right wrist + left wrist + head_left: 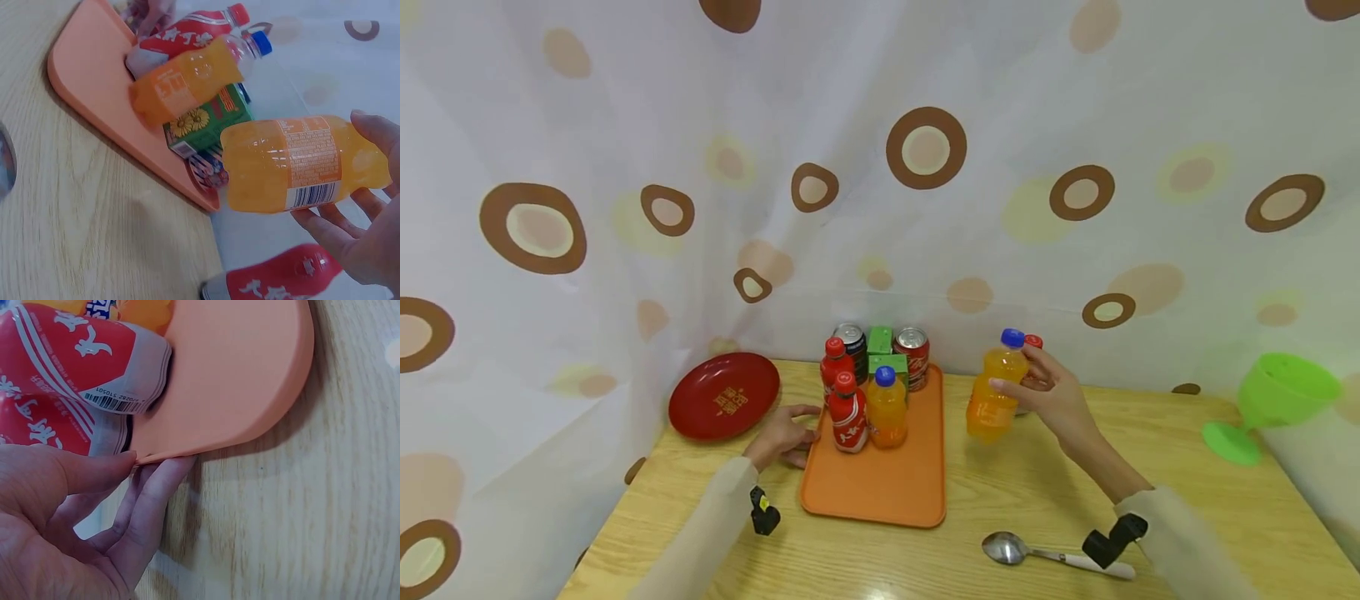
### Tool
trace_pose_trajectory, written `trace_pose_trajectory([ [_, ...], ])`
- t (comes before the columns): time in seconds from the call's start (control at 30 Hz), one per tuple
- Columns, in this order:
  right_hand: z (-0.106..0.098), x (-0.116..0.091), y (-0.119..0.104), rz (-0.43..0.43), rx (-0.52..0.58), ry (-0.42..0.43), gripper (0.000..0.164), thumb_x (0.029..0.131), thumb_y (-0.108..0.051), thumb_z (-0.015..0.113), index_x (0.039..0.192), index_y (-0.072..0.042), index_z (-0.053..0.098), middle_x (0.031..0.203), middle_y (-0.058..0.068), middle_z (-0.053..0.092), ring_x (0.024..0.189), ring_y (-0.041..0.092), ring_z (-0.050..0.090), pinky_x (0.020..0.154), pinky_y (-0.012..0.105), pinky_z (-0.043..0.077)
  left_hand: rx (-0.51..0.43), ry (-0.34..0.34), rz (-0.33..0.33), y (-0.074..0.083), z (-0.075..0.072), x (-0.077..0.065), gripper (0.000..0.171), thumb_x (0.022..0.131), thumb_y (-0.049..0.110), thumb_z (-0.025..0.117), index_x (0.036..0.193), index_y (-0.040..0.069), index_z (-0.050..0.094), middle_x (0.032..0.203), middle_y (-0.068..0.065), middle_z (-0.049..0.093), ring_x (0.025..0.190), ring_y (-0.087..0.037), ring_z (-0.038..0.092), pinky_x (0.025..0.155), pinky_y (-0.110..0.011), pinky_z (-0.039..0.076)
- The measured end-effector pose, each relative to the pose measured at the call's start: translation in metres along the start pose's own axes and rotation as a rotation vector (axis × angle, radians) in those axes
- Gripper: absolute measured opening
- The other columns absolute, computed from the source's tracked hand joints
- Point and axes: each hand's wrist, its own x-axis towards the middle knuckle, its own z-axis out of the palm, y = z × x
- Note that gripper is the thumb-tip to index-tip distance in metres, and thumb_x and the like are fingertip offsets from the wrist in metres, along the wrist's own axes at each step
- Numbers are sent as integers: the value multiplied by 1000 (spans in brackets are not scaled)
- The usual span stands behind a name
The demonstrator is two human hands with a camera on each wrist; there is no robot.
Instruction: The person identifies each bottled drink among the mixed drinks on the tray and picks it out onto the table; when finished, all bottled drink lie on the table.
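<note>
My left hand [783, 435] pinches the left rim of the orange tray [880, 492], thumb on top and fingers underneath in the left wrist view. Between the thumb and fingers of my right hand [1060, 404] is an orange soda bottle [281, 164] with a blue cap, lifted above the table right of the tray. On the tray stand two red-labelled bottles [849, 421], a second orange soda bottle [887, 412], green drink cartons [206, 122], a dark can [852, 350] and a red can [913, 354]. Another red-labelled bottle [281, 275] stands behind the held one, partly hidden in the head view.
A dark red plate [724, 397] leans at the back left by the patterned curtain. At the front right lies a spoon [1052, 558] with a white handle. A green goblet [1273, 400] stands at the far right of the wooden table [1180, 467].
</note>
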Motion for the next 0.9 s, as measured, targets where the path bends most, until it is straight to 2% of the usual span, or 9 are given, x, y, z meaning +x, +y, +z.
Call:
trace_pose_trajectory([
  [0.17,-21,-3,3,-8,-28,32,79,99,-29,74,164,-11,33,155,15,52,108,0,64,87,20,59,-15,-17,-4,0,-1,-2,53,99,-4,63,150,-3,52,105,-20,76,87,-28,76,58,-37,64],
  [0.37,-47,-5,9,4,-126,105,80,102,-34,71,166,-12,29,157,22,46,124,24,57,85,11,54,-19,-12,-1,-2,-2,1,53,98,-4,63,150,-3,52,108,-20,76,93,-30,76,59,-38,65],
  [0.43,-56,-6,11,-4,-157,135,79,102,-35,70,165,-10,29,156,24,46,120,21,57,82,10,54,-20,-6,-4,-2,-1,2,53,98,-3,64,150,-2,53,108,-19,76,92,-28,76,59,-38,65],
  [0.6,-74,-8,20,-19,-230,227,78,100,-37,73,161,-7,34,152,26,46,101,2,53,78,6,52,-11,-9,-16,-2,-1,2,53,99,-3,63,150,-1,53,108,-19,75,90,-26,75,59,-37,65],
  [0.9,-97,-1,46,25,-229,356,85,96,-36,77,161,-7,32,146,19,46,99,3,50,75,4,49,2,-16,-41,5,-2,2,52,98,-3,64,149,-2,53,112,-22,72,93,-30,75,60,-38,65],
])
